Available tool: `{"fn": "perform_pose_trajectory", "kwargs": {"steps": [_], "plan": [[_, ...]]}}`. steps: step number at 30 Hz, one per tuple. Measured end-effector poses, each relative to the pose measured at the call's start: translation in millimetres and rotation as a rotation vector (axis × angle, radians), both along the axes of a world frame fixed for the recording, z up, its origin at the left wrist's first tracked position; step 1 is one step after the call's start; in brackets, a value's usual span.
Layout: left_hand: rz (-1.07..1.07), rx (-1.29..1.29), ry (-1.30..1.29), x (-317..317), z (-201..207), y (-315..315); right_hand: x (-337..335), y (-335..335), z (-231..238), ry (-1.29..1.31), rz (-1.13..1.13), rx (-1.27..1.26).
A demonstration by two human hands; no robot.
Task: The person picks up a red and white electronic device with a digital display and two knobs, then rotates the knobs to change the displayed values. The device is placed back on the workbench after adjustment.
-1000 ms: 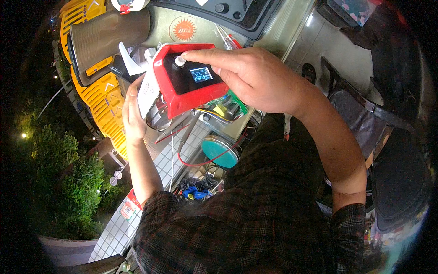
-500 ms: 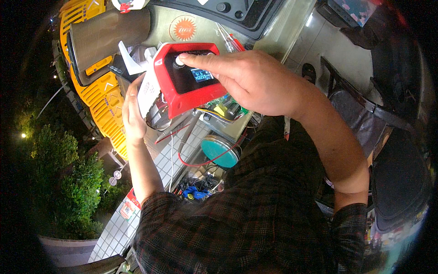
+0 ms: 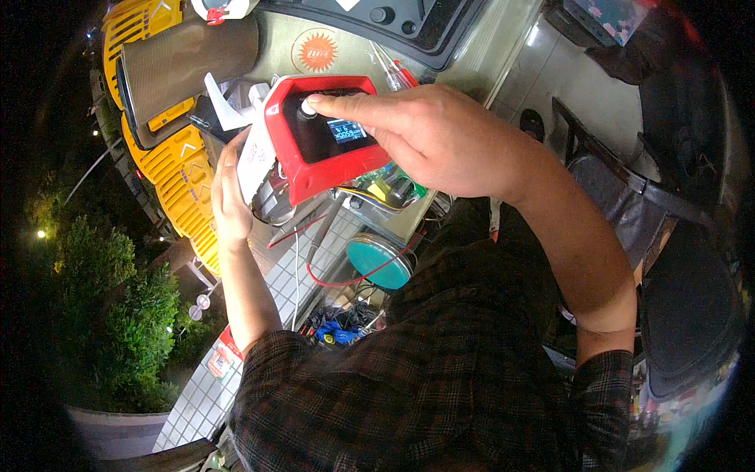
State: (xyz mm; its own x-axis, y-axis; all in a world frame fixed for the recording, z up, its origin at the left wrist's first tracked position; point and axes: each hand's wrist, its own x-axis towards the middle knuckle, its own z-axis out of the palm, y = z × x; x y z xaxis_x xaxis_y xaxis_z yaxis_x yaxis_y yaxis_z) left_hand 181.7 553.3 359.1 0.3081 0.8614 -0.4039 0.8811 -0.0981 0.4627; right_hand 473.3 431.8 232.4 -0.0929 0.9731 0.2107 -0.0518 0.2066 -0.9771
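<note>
One fingertip of the right grip (image 3: 448, 141) rests on the knob (image 3: 307, 108); its thumb stands apart, near the screen (image 3: 346, 132). The red device (image 3: 334, 167) is at the worktop (image 3: 351, 60). The left grip (image 3: 231, 200) lies against its white side; clamping cannot be confirmed. Apply force squarely, keep the screen uncovered, and brace the device against tipping.

Pale characters (image 3: 348, 134) glow on the screen (image 3: 346, 128) of the red device (image 3: 318, 178), dark print (image 3: 254, 153) on its white side panel (image 3: 252, 177)! Up on the tabletop (image 3: 278, 43), 1 red sunburst emblem (image 3: 315, 53) bears lettering; white chevrons (image 3: 186, 149) mark the yellow barrier (image 3: 171, 167).
</note>
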Motion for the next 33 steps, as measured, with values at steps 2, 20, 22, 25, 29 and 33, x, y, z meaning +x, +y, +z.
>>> {"fn": "perform_pose_trajectory", "kwargs": {"steps": [2,20,22,25,29,33], "plan": [[0.019,-0.025,-0.027,0.5,-0.1,-0.1,-0.2,0.3,-0.2,0.002,0.001,-0.005],[0.050,-0.044,-0.038,-1.5,-0.8,0.4,-4.0,-0.9,-2.6,0.011,-0.020,0.000],[0.055,-0.048,-0.044,-2.1,-0.9,0.2,-4.0,-1.0,-2.0,0.009,-0.017,-0.003],[0.039,-0.050,-0.060,-2.5,-1.4,0.7,-4.3,-0.7,-1.6,0.026,-0.015,-0.004],[0.045,-0.038,-0.043,-2.9,-1.8,0.6,-4.5,-1.3,-2.0,0.033,-0.016,-0.006],[0.044,-0.025,-0.026,-2.5,-2.3,0.9,-6.4,-2.3,-2.2,0.039,-0.045,0.011]]}}
